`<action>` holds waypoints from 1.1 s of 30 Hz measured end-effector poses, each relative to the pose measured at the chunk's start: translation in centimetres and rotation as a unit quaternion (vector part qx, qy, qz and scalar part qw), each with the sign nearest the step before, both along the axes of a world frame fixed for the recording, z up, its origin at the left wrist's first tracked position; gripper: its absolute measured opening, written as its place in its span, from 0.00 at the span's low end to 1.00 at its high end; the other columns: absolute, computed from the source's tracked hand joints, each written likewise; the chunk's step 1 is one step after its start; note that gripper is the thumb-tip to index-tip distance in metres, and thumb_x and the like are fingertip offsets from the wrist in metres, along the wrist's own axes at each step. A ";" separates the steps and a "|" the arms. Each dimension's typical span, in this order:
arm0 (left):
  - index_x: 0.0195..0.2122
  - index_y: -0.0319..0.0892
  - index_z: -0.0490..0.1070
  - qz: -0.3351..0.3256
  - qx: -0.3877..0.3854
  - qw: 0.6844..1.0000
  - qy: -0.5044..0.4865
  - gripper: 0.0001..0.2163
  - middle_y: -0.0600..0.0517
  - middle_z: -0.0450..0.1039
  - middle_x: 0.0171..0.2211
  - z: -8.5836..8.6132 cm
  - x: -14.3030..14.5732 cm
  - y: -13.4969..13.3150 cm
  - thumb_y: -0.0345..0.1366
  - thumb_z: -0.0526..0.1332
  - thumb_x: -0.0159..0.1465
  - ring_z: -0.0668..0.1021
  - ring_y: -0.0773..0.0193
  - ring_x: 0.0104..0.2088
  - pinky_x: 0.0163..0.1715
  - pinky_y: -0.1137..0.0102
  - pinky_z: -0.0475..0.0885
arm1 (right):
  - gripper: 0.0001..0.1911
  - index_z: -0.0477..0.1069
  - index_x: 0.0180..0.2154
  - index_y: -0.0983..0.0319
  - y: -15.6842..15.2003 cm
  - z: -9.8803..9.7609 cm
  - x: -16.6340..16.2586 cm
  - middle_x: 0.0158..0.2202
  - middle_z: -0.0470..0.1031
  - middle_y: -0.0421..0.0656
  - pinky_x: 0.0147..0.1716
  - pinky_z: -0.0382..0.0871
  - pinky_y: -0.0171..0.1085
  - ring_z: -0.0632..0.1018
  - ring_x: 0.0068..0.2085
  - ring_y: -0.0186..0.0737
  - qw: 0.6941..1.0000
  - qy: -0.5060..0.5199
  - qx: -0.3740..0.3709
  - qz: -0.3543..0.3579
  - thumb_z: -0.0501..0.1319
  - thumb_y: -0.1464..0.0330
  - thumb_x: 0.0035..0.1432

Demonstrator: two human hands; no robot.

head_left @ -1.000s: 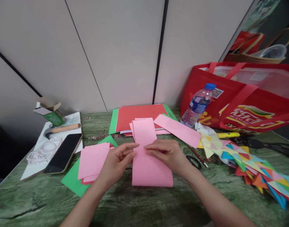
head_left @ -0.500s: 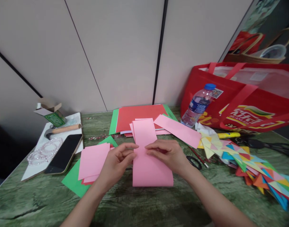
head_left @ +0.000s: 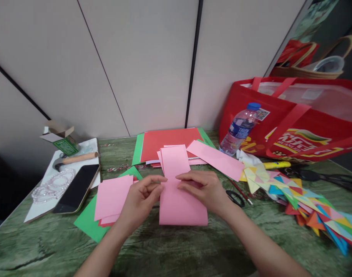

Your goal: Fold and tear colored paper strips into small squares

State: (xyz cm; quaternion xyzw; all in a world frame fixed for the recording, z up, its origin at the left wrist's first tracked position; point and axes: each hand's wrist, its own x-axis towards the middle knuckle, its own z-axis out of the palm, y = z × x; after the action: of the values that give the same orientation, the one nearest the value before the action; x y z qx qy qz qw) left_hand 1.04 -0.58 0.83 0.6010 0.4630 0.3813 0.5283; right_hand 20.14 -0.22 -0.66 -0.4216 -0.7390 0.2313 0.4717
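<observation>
A long pink paper strip (head_left: 180, 204) lies lengthwise on the green table (head_left: 164, 250) in front of me. My left hand (head_left: 141, 200) pinches its left edge near the middle, fingers curled. My right hand (head_left: 206, 188) rests on the strip from the right, fingers pressed together on the paper. A stack of pink squares (head_left: 112, 196) sits on a green sheet (head_left: 88, 223) just left of my left hand. Another pink strip (head_left: 218, 159) lies at an angle behind my right hand.
Red and green sheets (head_left: 167, 140) lie at the back. A water bottle (head_left: 239, 129) and red bag (head_left: 303, 123) stand right. Folded coloured paper shapes (head_left: 308, 206), small scissors (head_left: 236, 198) and a yellow pen (head_left: 275, 165) lie right. A phone (head_left: 78, 186), beads (head_left: 50, 186), hammer (head_left: 75, 158) and box (head_left: 60, 138) sit left.
The near end of the pink strip has drawn a little closer to my hands. Both hands keep almost the same place on it.
</observation>
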 end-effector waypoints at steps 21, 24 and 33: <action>0.36 0.40 0.69 0.041 0.014 0.999 -0.012 0.10 0.58 0.65 0.17 0.1 -0.1 0.0 0.38 0.59 0.56 0.66 0.72 0.19 0.19 0.78 0.61 | 0.04 0.77 0.28 0.58 0.2 0.2 0.7 0.27 0.79 0.40 0.24 0.66 0.34 0.75 0.26 0.36 0.992 0.085 -0.090 -0.033 0.66 0.67 0.45; 0.36 0.40 0.68 0.040 0.019 0.999 -0.007 0.10 0.58 0.65 0.17 0.2 0.0 0.0 0.39 0.59 0.56 0.66 0.71 0.18 0.19 0.77 0.60 | 0.04 0.77 0.27 0.58 0.2 0.1 0.8 0.27 0.79 0.40 0.24 0.66 0.35 0.75 0.26 0.36 0.991 0.086 -0.097 -0.037 0.66 0.66 0.45; 0.36 0.40 0.67 0.023 0.022 0.999 0.011 0.09 0.60 0.59 0.15 -0.2 0.2 -0.1 0.38 0.58 0.56 0.57 0.74 0.17 0.16 0.78 0.50 | 0.08 0.74 0.35 0.61 0.2 0.6 0.8 0.34 0.78 0.42 0.34 0.68 0.36 0.76 0.35 0.38 0.991 0.012 -0.130 0.032 0.61 0.71 0.49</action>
State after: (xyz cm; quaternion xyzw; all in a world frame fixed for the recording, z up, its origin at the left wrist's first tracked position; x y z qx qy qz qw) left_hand 1.23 -0.70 0.64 0.6057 0.4743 0.3966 0.5009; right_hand 20.96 -0.01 -0.10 -0.4529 -0.7101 0.3451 0.4143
